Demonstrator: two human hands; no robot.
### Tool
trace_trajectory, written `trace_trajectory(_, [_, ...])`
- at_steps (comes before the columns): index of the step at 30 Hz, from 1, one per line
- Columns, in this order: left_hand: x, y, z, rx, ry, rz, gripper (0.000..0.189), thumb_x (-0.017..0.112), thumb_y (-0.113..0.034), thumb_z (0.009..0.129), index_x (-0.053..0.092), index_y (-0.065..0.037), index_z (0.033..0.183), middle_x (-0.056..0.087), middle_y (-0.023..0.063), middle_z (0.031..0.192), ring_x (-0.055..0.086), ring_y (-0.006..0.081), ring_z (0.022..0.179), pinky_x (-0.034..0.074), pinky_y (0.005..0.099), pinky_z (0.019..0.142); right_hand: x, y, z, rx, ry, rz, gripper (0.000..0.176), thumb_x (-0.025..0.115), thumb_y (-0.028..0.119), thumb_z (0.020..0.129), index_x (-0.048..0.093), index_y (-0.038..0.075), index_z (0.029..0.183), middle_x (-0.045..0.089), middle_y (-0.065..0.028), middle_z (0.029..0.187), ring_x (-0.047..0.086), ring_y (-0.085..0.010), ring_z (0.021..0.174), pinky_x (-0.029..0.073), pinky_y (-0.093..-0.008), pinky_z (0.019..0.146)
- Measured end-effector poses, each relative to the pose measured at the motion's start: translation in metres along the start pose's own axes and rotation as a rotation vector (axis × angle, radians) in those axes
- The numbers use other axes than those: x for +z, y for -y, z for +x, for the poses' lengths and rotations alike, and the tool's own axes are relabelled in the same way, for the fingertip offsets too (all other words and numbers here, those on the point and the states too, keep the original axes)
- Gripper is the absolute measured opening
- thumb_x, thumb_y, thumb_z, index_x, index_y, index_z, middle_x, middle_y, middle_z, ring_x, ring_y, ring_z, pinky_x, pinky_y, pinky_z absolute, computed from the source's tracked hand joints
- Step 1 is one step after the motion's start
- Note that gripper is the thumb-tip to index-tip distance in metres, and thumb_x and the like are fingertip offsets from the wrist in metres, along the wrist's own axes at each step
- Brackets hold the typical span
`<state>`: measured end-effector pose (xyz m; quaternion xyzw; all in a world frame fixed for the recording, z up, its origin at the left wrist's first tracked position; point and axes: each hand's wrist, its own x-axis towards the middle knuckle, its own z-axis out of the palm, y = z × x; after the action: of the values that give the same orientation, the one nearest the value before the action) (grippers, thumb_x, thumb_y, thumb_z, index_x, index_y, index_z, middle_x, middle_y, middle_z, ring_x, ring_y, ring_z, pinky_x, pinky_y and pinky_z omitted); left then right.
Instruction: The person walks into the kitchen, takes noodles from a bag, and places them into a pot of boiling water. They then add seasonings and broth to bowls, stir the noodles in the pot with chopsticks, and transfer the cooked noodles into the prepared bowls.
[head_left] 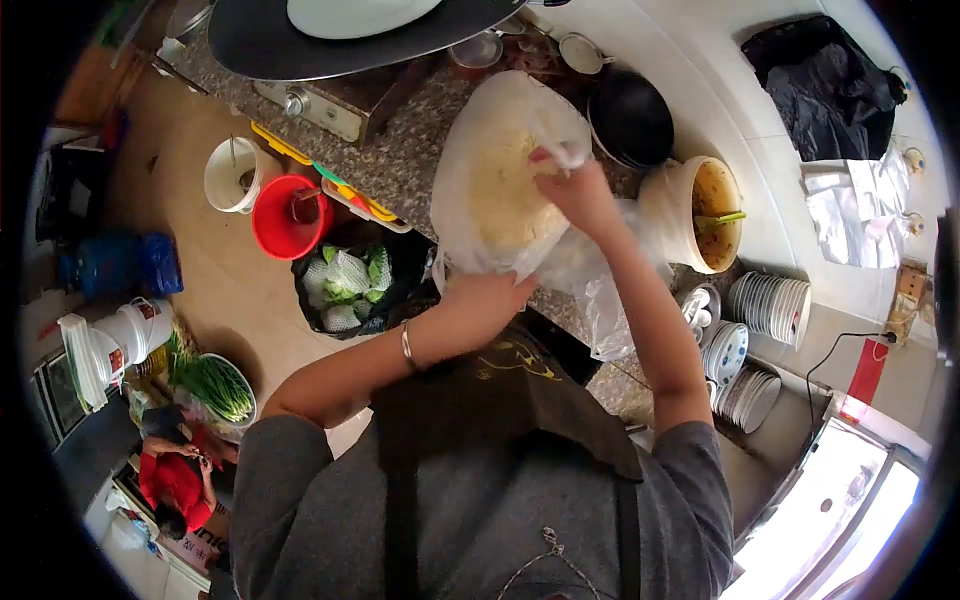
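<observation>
A clear plastic bag (pixel 455 175) stands open-mouthed on the counter, with a pale yellow mass (pixel 510 190) inside that I cannot identify. My right hand (pixel 580 195) pinches the bag's gathered film at its right side, above the yellow contents. At the near rim, my left hand (pixel 485 312) is closed on the bag's edge, its fingertips partly hidden by the film. Another crumpled clear plastic bag (pixel 610 315) lies beneath my right forearm.
A speckled counter (pixel 415 120) carries a black bowl (pixel 632 118), a cream bucket (pixel 655 205) and stacked plates (pixel 770 305). A large dark pan (pixel 260 50) overhangs the far left. On the floor stand a red bucket (pixel 275 225) and a white bucket (pixel 222 180). A person in red (pixel 175 480) sits lower left.
</observation>
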<state>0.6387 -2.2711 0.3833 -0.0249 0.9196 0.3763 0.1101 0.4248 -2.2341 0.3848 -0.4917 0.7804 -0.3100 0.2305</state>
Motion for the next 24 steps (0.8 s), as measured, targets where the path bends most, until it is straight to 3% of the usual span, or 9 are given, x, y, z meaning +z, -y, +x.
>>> trace_trajectory(3, [-0.003, -0.006, -0.002, 0.017, 0.103, 0.08, 0.042, 0.042, -0.008, 0.084, 0.042, -0.005, 0.126, 0.058, 0.0181, 0.101, 0.061, 0.0355, 0.082, 0.05, 0.0455, 0.069, -0.01, -0.004, 0.004, 0.072, -0.053, 0.065, 0.029, 0.064, 0.01, 0.073, 0.062, 0.007, 0.102, 0.058, -0.0087, 0.087, 0.053, -0.0178, 0.072, 0.044, -0.0293, 0.07])
trace_trajectory(4, [0.007, -0.002, -0.003, 0.084, -0.019, 0.1, 0.039, 0.045, -0.008, 0.082, 0.046, -0.004, 0.121, 0.059, 0.0157, 0.095, 0.062, 0.0341, 0.078, 0.05, 0.044, 0.064, 0.001, -0.037, 0.006, 0.312, 0.09, -0.105, 0.037, 0.062, 0.008, 0.071, 0.06, 0.008, 0.108, 0.059, -0.0113, 0.091, 0.056, -0.0224, 0.08, 0.045, -0.0338, 0.074])
trace_trajectory(5, [0.012, 0.0, -0.004, 0.151, -0.141, 0.121, 0.037, 0.049, -0.008, 0.081, 0.05, -0.003, 0.117, 0.06, 0.0132, 0.089, 0.063, 0.0328, 0.073, 0.051, 0.0424, 0.058, 0.009, -0.046, 0.001, 0.308, 0.088, -0.105, 0.037, 0.062, 0.008, 0.071, 0.06, 0.008, 0.108, 0.059, -0.0113, 0.091, 0.056, -0.0224, 0.08, 0.045, -0.0338, 0.074])
trace_trajectory(7, [0.007, -0.001, -0.005, 0.142, -0.147, 0.111, 0.035, 0.049, -0.008, 0.081, 0.051, -0.003, 0.115, 0.06, 0.0126, 0.089, 0.063, 0.0324, 0.072, 0.051, 0.0424, 0.058, 0.017, -0.051, -0.011, -0.032, 0.176, -0.455, 0.047, 0.058, 0.005, 0.069, 0.056, 0.011, 0.115, 0.059, -0.014, 0.096, 0.057, -0.0301, 0.089, 0.043, -0.04, 0.081])
trace_trajectory(9, [0.001, -0.004, -0.006, 0.131, -0.159, 0.099, 0.033, 0.049, -0.008, 0.081, 0.052, -0.003, 0.113, 0.061, 0.012, 0.089, 0.063, 0.032, 0.072, 0.051, 0.0423, 0.058, 0.027, -0.051, -0.014, 0.037, 0.366, -0.754, 0.051, 0.058, 0.004, 0.067, 0.054, 0.011, 0.117, 0.059, -0.0166, 0.101, 0.054, -0.037, 0.092, 0.041, -0.0459, 0.085])
trace_trajectory(11, [-0.002, -0.006, -0.007, 0.095, -0.124, 0.088, 0.029, 0.049, -0.009, 0.081, 0.054, -0.004, 0.109, 0.062, 0.0117, 0.088, 0.064, 0.0312, 0.072, 0.051, 0.0424, 0.057, 0.042, -0.066, -0.022, -0.251, 0.016, -0.894, 0.044, 0.064, 0.01, 0.068, 0.056, 0.01, 0.111, 0.058, -0.0156, 0.1, 0.054, -0.036, 0.09, 0.04, -0.0458, 0.086])
trace_trajectory(12, [-0.001, -0.006, -0.007, 0.096, -0.125, 0.089, 0.029, 0.049, -0.009, 0.081, 0.054, -0.004, 0.109, 0.062, 0.0117, 0.088, 0.064, 0.0312, 0.072, 0.051, 0.0424, 0.057, 0.042, -0.07, -0.021, -0.252, 0.015, -0.896, 0.044, 0.064, 0.01, 0.068, 0.056, 0.01, 0.111, 0.058, -0.0156, 0.1, 0.054, -0.036, 0.09, 0.04, -0.0458, 0.086])
trace_trajectory(17, [-0.004, -0.009, -0.008, 0.089, -0.059, 0.083, 0.034, 0.043, -0.006, 0.082, 0.051, -0.007, 0.115, 0.062, 0.0125, 0.095, 0.063, 0.033, 0.077, 0.05, 0.0444, 0.062, 0.01, -0.036, -0.011, -0.067, 0.061, -0.513, 0.029, 0.072, 0.02, 0.07, 0.062, 0.004, 0.092, 0.061, -0.0121, 0.09, 0.058, -0.031, 0.086, 0.044, -0.04, 0.079])
trace_trajectory(24, [-0.009, -0.012, -0.009, 0.126, -0.036, 0.059, 0.027, 0.048, -0.006, 0.079, 0.053, -0.006, 0.105, 0.062, 0.0123, 0.089, 0.062, 0.033, 0.077, 0.05, 0.0455, 0.063, -0.023, 0.012, -0.005, -0.03, 0.114, 0.004, 0.025, 0.07, 0.016, 0.077, 0.063, 0.001, 0.095, 0.062, -0.0095, 0.091, 0.058, -0.0182, 0.087, 0.044, -0.0308, 0.08])
